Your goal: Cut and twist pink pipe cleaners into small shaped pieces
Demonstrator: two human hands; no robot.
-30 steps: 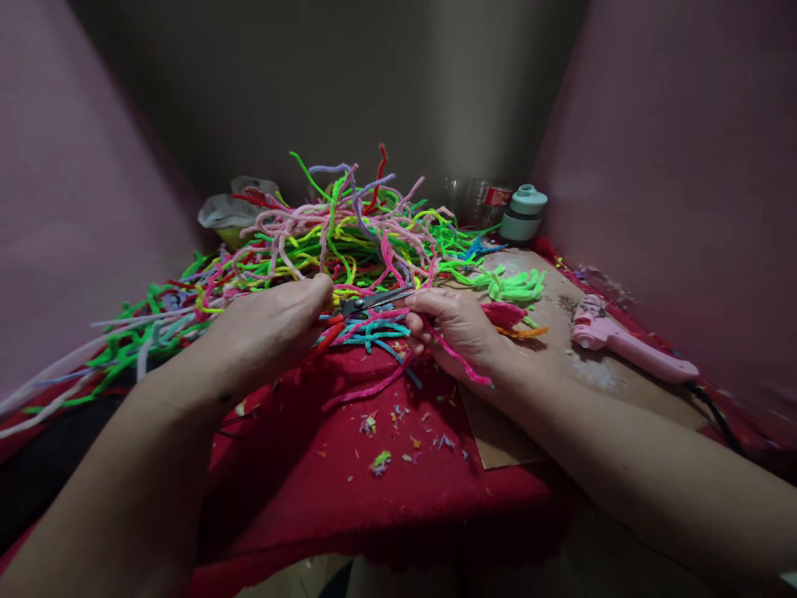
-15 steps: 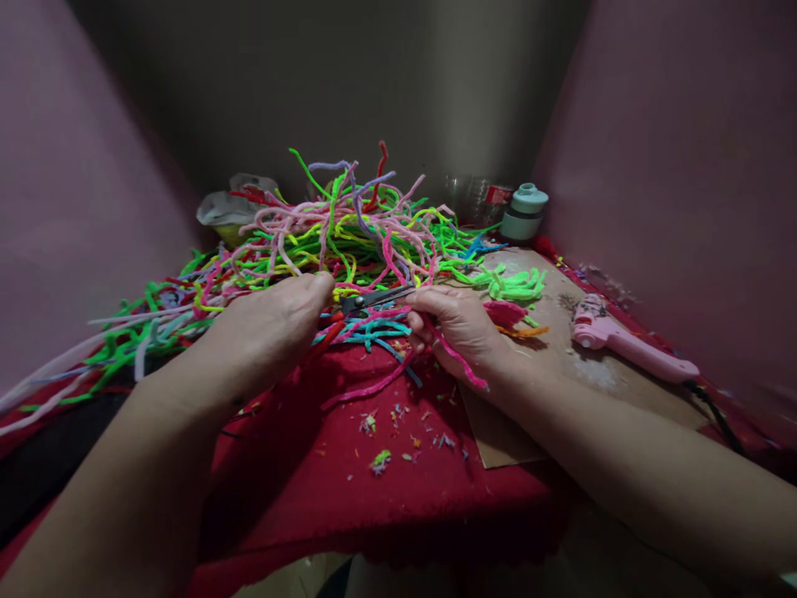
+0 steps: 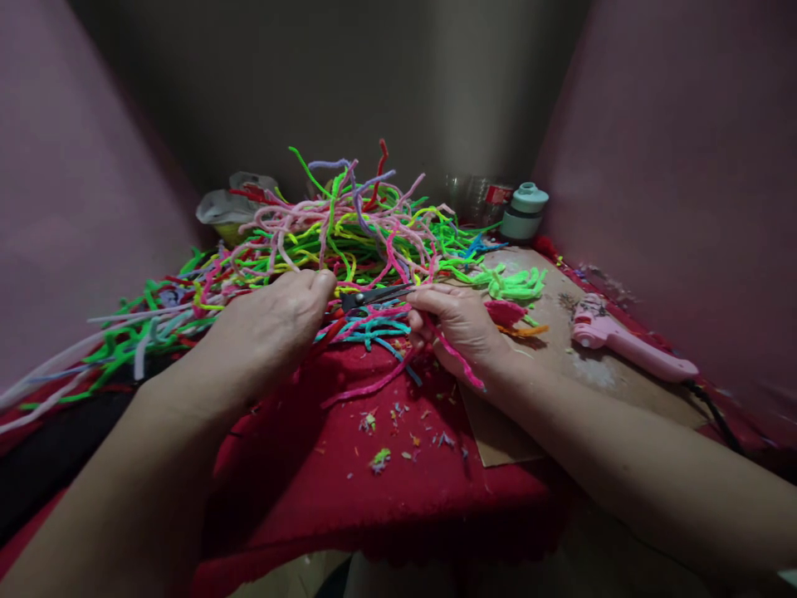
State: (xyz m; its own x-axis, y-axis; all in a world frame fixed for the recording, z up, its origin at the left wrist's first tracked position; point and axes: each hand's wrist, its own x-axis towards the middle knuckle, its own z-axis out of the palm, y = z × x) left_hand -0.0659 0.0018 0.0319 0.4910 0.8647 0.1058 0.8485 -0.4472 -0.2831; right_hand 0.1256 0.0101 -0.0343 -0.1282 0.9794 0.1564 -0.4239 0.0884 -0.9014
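My left hand (image 3: pixel 283 311) is closed around the red handles of a pair of scissors (image 3: pixel 367 297), whose dark blades point right. The blade tips reach the thumb and forefinger of my right hand (image 3: pixel 457 328). Those fingers pinch a bright pink pipe cleaner (image 3: pixel 457 361); one end hangs over the palm side, and a pink length trails down left onto the red cloth. Whether the blades touch the pipe cleaner is hidden by the fingertips. Just beneath the scissors lie turquoise pipe cleaners (image 3: pixel 367 332).
A tangled heap of coloured pipe cleaners (image 3: pixel 349 232) fills the back. To the right, a pink glue gun (image 3: pixel 635 345) and a bright green bundle (image 3: pixel 514 283) lie on a brown board (image 3: pixel 554 332). A teal bottle (image 3: pixel 523 218) stands behind. Fluffy scraps (image 3: pixel 379 461) dot the red cloth (image 3: pixel 349 498).
Both hands stay nearly in place. My left hand and the scissors have shifted very slightly, and the hanging end of the pink pipe cleaner has moved a touch left.
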